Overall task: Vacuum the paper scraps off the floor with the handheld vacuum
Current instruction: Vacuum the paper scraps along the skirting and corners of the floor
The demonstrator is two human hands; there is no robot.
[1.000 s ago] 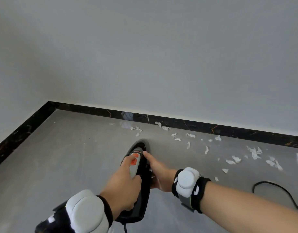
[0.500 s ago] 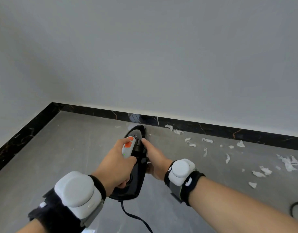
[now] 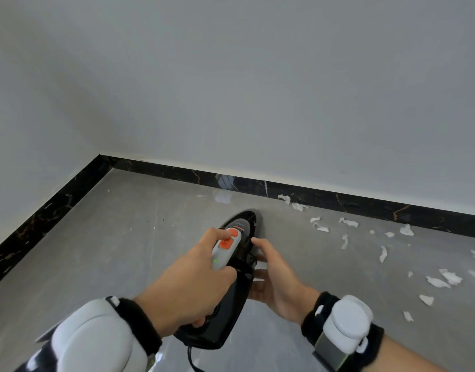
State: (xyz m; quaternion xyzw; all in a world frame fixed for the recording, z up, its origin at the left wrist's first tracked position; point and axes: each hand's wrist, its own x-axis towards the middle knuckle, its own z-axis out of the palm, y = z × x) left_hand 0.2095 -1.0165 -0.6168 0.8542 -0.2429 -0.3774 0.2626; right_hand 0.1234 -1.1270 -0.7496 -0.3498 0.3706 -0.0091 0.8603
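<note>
A black handheld vacuum (image 3: 236, 296) with a grey handle and orange buttons points away from me, its nose low over the grey floor (image 3: 123, 251). My left hand (image 3: 188, 285) grips the handle, thumb lying beside the orange buttons. My right hand (image 3: 276, 280) rests against the vacuum's right side with its fingers nearly straight. White paper scraps (image 3: 346, 237) lie scattered on the floor to the right of the nose, along the baseboard and further right (image 3: 445, 279).
A black marble baseboard (image 3: 324, 196) runs along the grey walls and meets a corner at the upper left. The vacuum's black cord (image 3: 192, 358) trails off the bottom edge. Both wrists carry white sensor bands.
The vacuum and both hands have swung right and nearer to me. The nose has drawn back from the baseboard, and the scraps that lay in front of it are gone.
</note>
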